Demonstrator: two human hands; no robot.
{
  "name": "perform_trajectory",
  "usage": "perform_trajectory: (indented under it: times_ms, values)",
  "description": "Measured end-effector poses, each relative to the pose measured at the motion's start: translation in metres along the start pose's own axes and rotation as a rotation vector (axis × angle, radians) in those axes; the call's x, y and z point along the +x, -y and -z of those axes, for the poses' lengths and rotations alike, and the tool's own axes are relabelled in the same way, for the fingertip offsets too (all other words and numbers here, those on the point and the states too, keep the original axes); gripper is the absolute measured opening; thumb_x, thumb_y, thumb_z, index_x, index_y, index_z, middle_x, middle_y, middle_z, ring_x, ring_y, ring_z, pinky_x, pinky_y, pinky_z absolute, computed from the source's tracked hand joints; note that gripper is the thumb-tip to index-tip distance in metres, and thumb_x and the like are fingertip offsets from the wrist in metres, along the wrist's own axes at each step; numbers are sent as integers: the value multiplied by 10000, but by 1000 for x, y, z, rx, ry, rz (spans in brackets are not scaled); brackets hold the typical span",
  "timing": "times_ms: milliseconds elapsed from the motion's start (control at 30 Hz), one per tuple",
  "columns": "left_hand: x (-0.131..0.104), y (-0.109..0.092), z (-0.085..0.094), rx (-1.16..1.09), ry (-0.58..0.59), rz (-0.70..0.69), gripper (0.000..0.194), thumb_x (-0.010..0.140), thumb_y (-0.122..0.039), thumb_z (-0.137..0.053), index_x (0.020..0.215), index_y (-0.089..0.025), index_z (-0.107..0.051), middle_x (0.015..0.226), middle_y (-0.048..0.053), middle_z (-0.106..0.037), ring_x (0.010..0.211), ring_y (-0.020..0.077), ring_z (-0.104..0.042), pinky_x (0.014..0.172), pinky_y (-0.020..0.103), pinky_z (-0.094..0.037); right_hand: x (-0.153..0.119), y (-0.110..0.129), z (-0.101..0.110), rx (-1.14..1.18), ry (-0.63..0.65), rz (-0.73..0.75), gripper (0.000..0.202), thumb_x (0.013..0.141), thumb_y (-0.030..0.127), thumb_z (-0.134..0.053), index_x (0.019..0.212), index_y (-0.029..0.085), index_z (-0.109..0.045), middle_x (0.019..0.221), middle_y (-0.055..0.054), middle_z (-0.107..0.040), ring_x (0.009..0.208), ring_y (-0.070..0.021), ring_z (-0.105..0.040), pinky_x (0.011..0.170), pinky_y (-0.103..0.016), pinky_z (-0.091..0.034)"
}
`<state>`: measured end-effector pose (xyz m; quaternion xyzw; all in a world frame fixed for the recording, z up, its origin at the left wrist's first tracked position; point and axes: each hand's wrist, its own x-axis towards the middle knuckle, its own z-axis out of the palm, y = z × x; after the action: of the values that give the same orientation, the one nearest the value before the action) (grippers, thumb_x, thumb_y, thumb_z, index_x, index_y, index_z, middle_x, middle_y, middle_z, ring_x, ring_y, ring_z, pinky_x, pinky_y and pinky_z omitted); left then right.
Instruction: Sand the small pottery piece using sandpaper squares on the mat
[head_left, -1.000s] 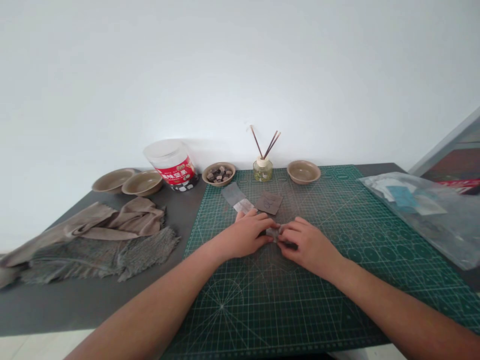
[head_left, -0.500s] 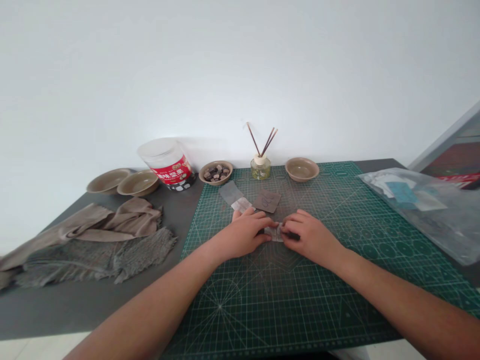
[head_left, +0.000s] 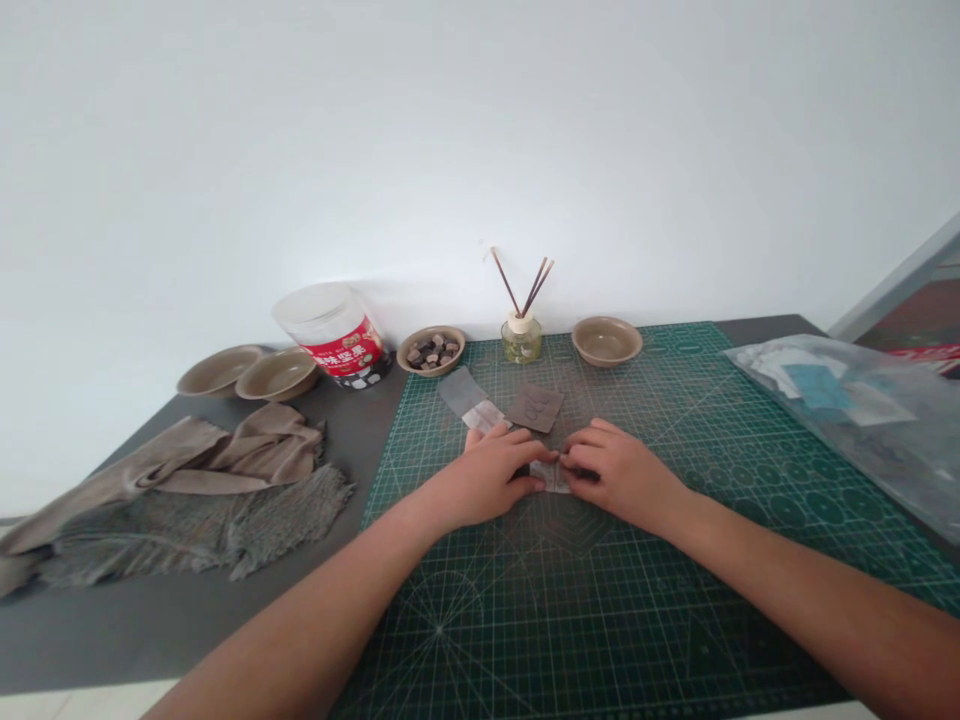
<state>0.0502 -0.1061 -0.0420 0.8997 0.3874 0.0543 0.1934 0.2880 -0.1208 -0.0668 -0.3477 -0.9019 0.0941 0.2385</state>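
Note:
Between my hands, a small pale flat piece (head_left: 551,478) with lines on it lies on the green cutting mat (head_left: 570,620). Whether it is cloth or paper I cannot tell. My left hand (head_left: 491,475) holds its left side, thumb and index finger closed on it. From the right, my right hand (head_left: 611,465) pinches its upper right part, fingertips almost touching the left index finger. Much of the piece is hidden under the fingers. Just beyond, a brown square (head_left: 535,407) with dark markings lies flat, beside a grey-and-white strip (head_left: 469,395).
At the back stand a bowl of small brown blocks (head_left: 431,352), a reed diffuser (head_left: 521,338) and a brown bowl (head_left: 607,342). Leftward are a red-labelled jar (head_left: 334,335), two bowls (head_left: 277,375) and crumpled cloths (head_left: 225,470). A clear plastic bag (head_left: 862,420) lies right.
Both hands stay at the small piece, with only slight finger movement; the right fingertips sit closer to the left index finger. The whole view has shifted slightly.

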Motion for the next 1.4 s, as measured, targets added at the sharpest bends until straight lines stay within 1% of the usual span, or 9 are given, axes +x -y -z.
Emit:
perform_trajectory:
  times_ms: [133,400,533,700,833,1000,1067,1233,1400]
  values:
    - [0,1,-1,-5,-3,1,314,943,-310,-618,1257,-318,-616,1166,36,-657,1182,295,-506,946,440,-347,-1,-3,2,11,39,25,88,906,164,-645,852,218,-689,941,-54,-698,848,-214,-564,810,-376,-460]
    - [-2,-3,2,-28,-26,7,292,940,-293,-631,1228,-322,-596,1215,18,-659,1189,292,-509,926,442,-338,3,0,-9,0,-5,-2,82,940,194,-623,872,204,-669,947,-56,-682,884,-220,-564,838,-377,-464]
    - [-4,-3,2,30,-37,3,249,943,-329,-629,1191,-310,-613,1173,21,-660,1161,293,-518,908,447,-339,3,2,-11,-11,5,-17,91,933,181,-627,849,204,-651,936,-51,-676,881,-221,-562,844,-387,-461]
    - [-5,-3,1,65,-41,8,217,952,-350,-611,1158,-289,-636,1124,36,-654,1154,297,-515,891,437,-347,2,6,-10,-3,9,-25,91,926,161,-629,844,194,-649,939,-53,-676,898,-221,-560,856,-387,-458]
    - [-5,-3,2,35,-33,11,222,946,-338,-621,1163,-297,-636,1137,29,-654,1155,287,-521,893,430,-343,-3,1,-6,57,38,32,75,891,132,-656,863,201,-665,952,-36,-683,875,-201,-573,856,-379,-446]
    - [-6,-3,3,30,-21,22,225,950,-348,-618,1170,-307,-632,1156,23,-658,1157,286,-519,868,421,-339,-1,-7,-7,60,-7,35,76,895,157,-660,830,196,-663,939,-48,-685,858,-202,-573,810,-363,-445]
    - [-5,-3,3,28,-19,28,228,950,-359,-620,1172,-310,-631,1148,17,-662,1151,284,-520,863,420,-336,0,-7,-7,70,-3,41,83,892,159,-663,820,202,-667,923,-45,-684,860,-202,-576,800,-354,-448]
    - [-4,-3,3,14,-13,40,252,939,-353,-640,1189,-319,-632,1160,6,-659,1161,275,-514,884,418,-328,-2,-10,-4,74,6,43,73,876,136,-670,863,206,-687,952,-42,-695,859,-198,-590,831,-365,-444]
    - [-4,-2,3,7,-26,46,250,935,-335,-649,1184,-327,-638,1150,-5,-652,1169,271,-515,923,426,-320,-3,-7,-4,106,27,50,85,870,124,-677,841,204,-676,929,-28,-694,855,-185,-593,869,-365,-440]
